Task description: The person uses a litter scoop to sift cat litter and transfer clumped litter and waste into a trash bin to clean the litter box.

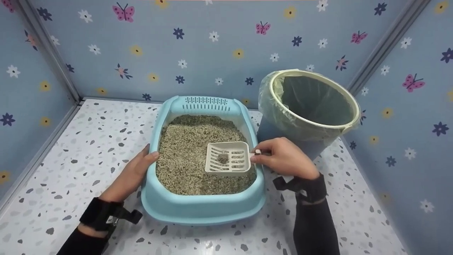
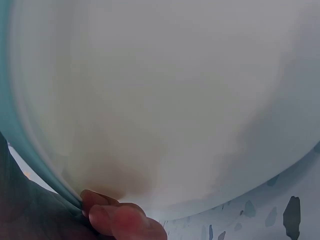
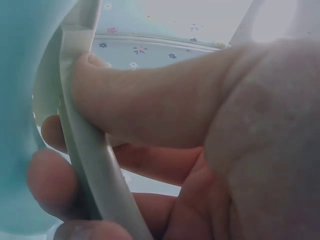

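Note:
A blue litter box [image 1: 203,209] filled with greyish-tan litter [image 1: 187,148] stands on the speckled surface. Over the right part of the litter is a white slotted litter scoop [image 1: 244,166], with a small greyish clump [image 1: 223,158] in its pan. My right hand [image 1: 283,157] grips the scoop's handle [image 3: 95,155] between thumb and fingers, beside the box's right rim. On the left side my left hand [image 1: 132,173] holds the box, thumb over the rim and fingers [image 2: 125,220] curled against the outer wall. Whether the scoop touches the litter I cannot tell.
A bin [image 1: 311,124] lined with a translucent bag stands behind my right hand, right of the litter box. Blue panels [image 1: 198,49] patterned with flowers and butterflies enclose the back and both sides. The speckled surface [image 1: 88,141] extends around the box.

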Demonstrator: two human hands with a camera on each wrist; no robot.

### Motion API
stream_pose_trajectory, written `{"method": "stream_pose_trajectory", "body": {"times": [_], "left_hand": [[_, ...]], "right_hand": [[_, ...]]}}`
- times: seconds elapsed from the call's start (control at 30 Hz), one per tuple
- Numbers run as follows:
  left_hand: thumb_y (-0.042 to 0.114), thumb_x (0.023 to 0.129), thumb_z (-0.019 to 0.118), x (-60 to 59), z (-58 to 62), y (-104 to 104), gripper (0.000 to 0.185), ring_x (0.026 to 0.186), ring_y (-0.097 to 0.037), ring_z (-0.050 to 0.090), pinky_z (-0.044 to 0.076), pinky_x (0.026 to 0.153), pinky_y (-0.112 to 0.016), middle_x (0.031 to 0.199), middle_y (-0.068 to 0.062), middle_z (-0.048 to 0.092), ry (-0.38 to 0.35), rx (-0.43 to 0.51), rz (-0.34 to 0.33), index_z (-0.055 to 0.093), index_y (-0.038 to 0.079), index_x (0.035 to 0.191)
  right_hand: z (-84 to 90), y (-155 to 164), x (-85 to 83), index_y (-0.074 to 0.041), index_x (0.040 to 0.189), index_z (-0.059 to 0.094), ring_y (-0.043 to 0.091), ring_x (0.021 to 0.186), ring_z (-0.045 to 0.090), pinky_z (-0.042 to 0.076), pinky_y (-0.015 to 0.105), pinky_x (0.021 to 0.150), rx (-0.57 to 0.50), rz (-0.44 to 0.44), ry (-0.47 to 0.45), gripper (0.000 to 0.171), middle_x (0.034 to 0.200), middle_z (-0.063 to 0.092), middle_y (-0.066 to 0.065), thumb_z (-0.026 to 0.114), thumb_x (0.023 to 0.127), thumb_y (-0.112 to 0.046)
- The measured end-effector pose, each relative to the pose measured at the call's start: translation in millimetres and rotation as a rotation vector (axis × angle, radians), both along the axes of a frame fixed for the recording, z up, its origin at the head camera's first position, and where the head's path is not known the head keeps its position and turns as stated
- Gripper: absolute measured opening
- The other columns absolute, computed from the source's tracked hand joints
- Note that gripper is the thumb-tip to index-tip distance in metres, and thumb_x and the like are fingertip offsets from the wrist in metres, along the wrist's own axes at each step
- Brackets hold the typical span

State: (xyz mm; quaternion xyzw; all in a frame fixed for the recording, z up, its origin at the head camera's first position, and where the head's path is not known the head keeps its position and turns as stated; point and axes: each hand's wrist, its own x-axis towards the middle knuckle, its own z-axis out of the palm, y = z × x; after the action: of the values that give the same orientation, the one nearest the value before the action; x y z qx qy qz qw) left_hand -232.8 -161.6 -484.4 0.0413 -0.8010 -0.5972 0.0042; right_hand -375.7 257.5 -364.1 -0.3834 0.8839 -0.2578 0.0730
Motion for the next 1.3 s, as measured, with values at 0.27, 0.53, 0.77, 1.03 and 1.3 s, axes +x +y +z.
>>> {"method": "stream_pose_trajectory", "body": {"times": [0.27,0.53,0.77,1.03,1.3], "left_hand": [[0.056,0.117,0.045,-3.2,-0.3,0.4,0.086,0.157,-0.041,0.040,0.024,0.133,-0.058,0.184,-0.024,0.011,0.013,0.046,-0.018,0.006,0.012,0.180],[0.060,0.116,0.044,-4.6,-3.0,1.5,0.089,0.163,-0.044,0.032,0.021,0.134,-0.060,0.184,-0.023,0.006,-0.008,0.013,-0.014,0.005,0.012,0.180],[0.062,0.115,0.045,-2.6,-2.7,0.6,0.087,0.151,-0.046,0.049,0.029,0.130,-0.062,0.182,-0.027,0.017,0.020,0.022,-0.010,0.009,0.016,0.180],[0.061,0.115,0.045,-2.1,-2.6,-0.5,0.089,0.151,-0.048,0.049,0.030,0.130,-0.063,0.181,-0.029,0.017,0.021,0.004,-0.005,0.008,0.012,0.180],[0.060,0.116,0.045,-2.8,-0.2,0.1,0.091,0.169,-0.039,0.013,0.012,0.137,-0.058,0.185,-0.019,0.003,0.013,0.013,-0.017,0.005,0.007,0.179]], "right_hand": [[1.2,-3.4,3.3,-0.031,0.096,0.081,0.011,0.064,0.060,0.052,0.034,0.060,-0.017,0.013,0.025,0.012,0.073,0.065,-0.010,0.081,0.104,-0.040],[11.5,3.7,5.4,-0.029,0.097,0.082,0.011,0.067,0.060,0.052,0.033,0.064,-0.021,-0.011,0.030,0.013,0.076,0.064,-0.013,0.082,0.104,-0.040],[37.3,5.5,5.2,-0.025,0.100,0.084,0.011,0.070,0.056,0.048,0.032,0.067,-0.038,-0.014,0.076,0.013,0.076,0.062,-0.011,0.082,0.104,-0.037],[74.1,10.5,5.5,-0.024,0.099,0.079,0.016,0.070,0.049,0.043,0.036,0.066,-0.005,-0.085,0.093,0.018,0.073,0.050,-0.006,0.076,0.109,-0.039],[119.8,31.5,0.1,-0.017,0.093,0.074,0.017,0.063,0.047,0.039,0.032,0.059,-0.010,-0.182,0.167,0.033,0.071,0.050,-0.003,0.072,0.111,-0.045]]}}
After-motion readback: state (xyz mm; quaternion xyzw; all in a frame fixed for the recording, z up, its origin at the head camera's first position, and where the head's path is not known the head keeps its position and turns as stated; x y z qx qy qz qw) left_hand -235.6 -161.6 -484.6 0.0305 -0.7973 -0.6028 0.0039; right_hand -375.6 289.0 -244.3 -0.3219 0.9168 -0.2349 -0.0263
